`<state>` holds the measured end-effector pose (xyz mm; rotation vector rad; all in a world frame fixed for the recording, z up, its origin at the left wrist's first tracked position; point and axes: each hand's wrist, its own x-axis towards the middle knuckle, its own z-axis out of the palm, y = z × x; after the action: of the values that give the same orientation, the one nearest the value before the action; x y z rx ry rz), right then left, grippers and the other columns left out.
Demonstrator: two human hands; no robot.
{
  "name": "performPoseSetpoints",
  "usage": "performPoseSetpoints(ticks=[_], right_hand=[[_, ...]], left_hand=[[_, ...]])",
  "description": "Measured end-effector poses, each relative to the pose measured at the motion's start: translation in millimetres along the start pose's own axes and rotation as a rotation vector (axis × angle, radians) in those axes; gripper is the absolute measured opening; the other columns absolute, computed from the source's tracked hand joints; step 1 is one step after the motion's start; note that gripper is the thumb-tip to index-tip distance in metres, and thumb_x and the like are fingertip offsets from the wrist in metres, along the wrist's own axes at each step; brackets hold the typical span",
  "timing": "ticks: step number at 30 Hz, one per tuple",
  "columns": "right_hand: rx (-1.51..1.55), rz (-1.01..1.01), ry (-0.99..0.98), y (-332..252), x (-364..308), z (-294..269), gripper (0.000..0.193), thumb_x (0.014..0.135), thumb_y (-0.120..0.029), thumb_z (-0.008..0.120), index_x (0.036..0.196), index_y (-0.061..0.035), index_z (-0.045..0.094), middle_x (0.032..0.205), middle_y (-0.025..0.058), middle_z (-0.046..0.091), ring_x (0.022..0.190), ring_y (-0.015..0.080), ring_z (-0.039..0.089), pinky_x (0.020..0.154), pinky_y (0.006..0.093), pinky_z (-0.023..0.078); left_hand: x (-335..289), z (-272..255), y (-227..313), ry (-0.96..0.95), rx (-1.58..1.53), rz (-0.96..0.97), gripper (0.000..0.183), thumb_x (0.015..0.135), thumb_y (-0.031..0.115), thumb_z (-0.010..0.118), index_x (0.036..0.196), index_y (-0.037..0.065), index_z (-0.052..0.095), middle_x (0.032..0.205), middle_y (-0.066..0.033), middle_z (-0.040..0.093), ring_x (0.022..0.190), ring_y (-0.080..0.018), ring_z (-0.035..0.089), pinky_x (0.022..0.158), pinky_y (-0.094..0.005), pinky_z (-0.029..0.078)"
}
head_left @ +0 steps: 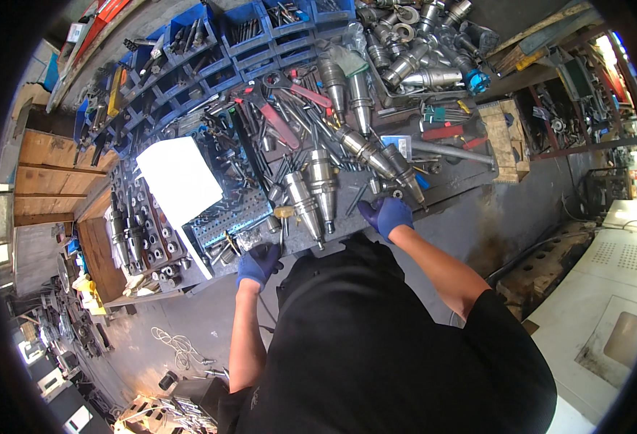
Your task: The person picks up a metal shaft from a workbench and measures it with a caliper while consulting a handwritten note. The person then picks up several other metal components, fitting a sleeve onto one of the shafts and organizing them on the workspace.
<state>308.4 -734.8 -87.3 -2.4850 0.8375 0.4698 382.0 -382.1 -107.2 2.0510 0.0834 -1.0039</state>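
My left hand (259,265), in a blue glove, is at the front edge of the cluttered workbench (347,226). Its fingers are curled, and what they close on is hidden; a thin metal rod (282,236) lies beside its fingertips. Farther right along the same edge is my right hand (391,216), gloved too, with bent fingers whose contents I cannot make out. Between the hands, two tapered steel tool holders (304,206) (322,184) lie with their narrow ends toward me. Another long tool holder (405,173) lies just beyond my right hand.
Blue bins (246,32) of cutters line the back. White paper (180,179) covers part of a perforated blue tray (235,217) at left. Red-handled wrenches (279,124) lie mid-bench. A tray of tool holders (427,76) stands back right. A pale machine cabinet (608,289) is at right.
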Motion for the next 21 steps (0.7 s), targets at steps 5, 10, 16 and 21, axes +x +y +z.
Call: performPoseSetpoints(ticks=[5,10,16,21], right_hand=[[0.009,0.015,0.018,0.2,-0.3,3.0,0.057,0.086,-0.065,0.063,0.083,-0.0095,0.075,0.09,0.0188,0.073,0.091,0.0412,0.069,0.082,0.0487,0.055],[0.034,0.049,0.009,3.7,5.7,10.9,0.055,0.083,-0.064,0.068,0.085,-0.0089,0.075,0.091,0.0172,0.074,0.091,0.0402,0.069,0.084,0.0479,0.055],[0.049,0.103,0.026,3.9,3.5,12.2,0.065,0.082,-0.071,0.062,0.089,-0.008,0.076,0.093,0.0183,0.074,0.096,0.0404,0.068,0.09,0.0465,0.052],[-0.001,0.098,-0.05,5.5,9.1,11.8,0.063,0.083,-0.07,0.062,0.081,-0.0079,0.075,0.078,0.0153,0.072,0.088,0.0379,0.07,0.085,0.0457,0.053]], left_hand=[[-0.4,-0.3,-3.6,-0.003,-0.018,0.025,0.034,0.099,0.034,0.059,0.092,0.004,0.071,0.069,-0.0074,0.073,0.058,-0.0131,0.066,0.059,-0.0307,0.05],[1.2,-1.4,-2.9,0.003,0.045,0.004,0.037,0.098,0.038,0.058,0.094,0.004,0.072,0.071,-0.0072,0.074,0.059,-0.0138,0.067,0.06,-0.032,0.05],[0.2,-2.2,-4.5,0.009,0.039,0.025,0.037,0.098,0.038,0.059,0.094,0.004,0.072,0.071,-0.0073,0.074,0.058,-0.0142,0.066,0.059,-0.0323,0.05],[-8.1,-3.5,12.1,0.025,0.084,0.029,0.036,0.098,0.037,0.059,0.093,0.004,0.072,0.07,-0.0071,0.074,0.057,-0.0132,0.065,0.058,-0.0312,0.049]])
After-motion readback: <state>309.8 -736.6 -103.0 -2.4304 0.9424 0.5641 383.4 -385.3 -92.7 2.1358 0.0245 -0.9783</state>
